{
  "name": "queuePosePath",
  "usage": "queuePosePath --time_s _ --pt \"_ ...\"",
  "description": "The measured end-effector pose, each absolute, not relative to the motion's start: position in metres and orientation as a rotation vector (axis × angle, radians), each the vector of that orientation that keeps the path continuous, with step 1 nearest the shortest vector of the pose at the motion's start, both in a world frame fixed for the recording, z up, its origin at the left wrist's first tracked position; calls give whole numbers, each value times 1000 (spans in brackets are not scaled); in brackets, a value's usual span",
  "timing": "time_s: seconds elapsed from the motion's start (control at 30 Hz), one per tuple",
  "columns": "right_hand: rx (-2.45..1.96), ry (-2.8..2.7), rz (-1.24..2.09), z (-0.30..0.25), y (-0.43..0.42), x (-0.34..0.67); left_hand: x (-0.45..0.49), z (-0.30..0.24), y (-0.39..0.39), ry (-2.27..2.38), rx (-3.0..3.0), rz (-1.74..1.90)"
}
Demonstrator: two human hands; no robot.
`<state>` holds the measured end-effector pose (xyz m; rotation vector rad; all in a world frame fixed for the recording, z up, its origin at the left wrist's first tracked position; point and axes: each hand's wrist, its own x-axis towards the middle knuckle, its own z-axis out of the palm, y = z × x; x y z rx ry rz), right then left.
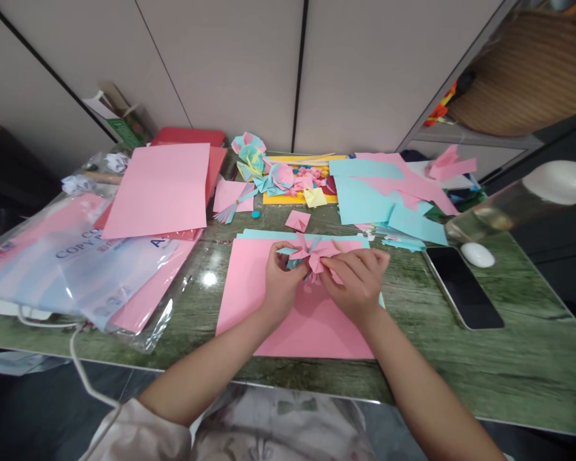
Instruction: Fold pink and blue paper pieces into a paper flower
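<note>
A folded paper flower (315,256) in pink and light blue is held between my two hands, above a stack of paper. My left hand (284,276) is closed on its left side, thumb and fingers round the lower part. At the right, my right hand (356,278) pinches one of the pink petals. Beneath them lies a pink sheet (288,330), with light blue paper (254,235) showing along its back edge. Just behind the flower rests a small folded pink square (298,221). The fingertips partly hide the flower's underside.
Finished paper flowers (249,153) and a yellow tray (273,199) with small coloured pieces stand at the back. Left are pink sheets (158,192) and a plastic paper bag (86,256). Right are blue offcuts (365,198), a phone (463,288), a white mouse (477,255) and a clear bottle (499,208).
</note>
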<state>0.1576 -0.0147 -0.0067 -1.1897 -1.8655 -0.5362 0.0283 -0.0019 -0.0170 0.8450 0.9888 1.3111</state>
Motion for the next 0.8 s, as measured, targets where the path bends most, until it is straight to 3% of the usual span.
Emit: queuePosePath --time_s 0.8 --pt "-1217 -1827 -537 -6 -22 146 32 -10 -7 1285 1042 1438"
